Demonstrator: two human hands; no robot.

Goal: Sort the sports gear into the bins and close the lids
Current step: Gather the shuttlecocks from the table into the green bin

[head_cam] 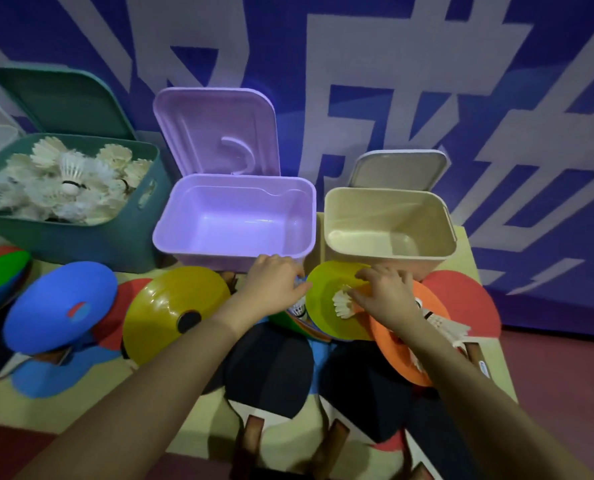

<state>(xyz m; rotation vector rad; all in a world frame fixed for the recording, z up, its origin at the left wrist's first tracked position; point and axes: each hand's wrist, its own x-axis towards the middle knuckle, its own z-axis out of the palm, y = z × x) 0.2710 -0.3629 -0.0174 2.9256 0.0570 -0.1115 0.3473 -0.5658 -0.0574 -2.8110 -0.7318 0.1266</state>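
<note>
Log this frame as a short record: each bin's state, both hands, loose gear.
green bin: lid up, full of shuttlecocks
purple bin: lid up, nothing visible inside
beige bin: lid up, nothing visible inside
left hand: at the edge of the lime disc
right hand: pinches a shuttlecock over the lime disc
table: paddles, discs, shuttlecocks unsorted

We note a pale wooden table (198, 434): teal bin (91, 237), purple bin (233, 251), beige bin (389, 261) along its back; paddles (271, 368) and disc cones (174, 306) in front.
</note>
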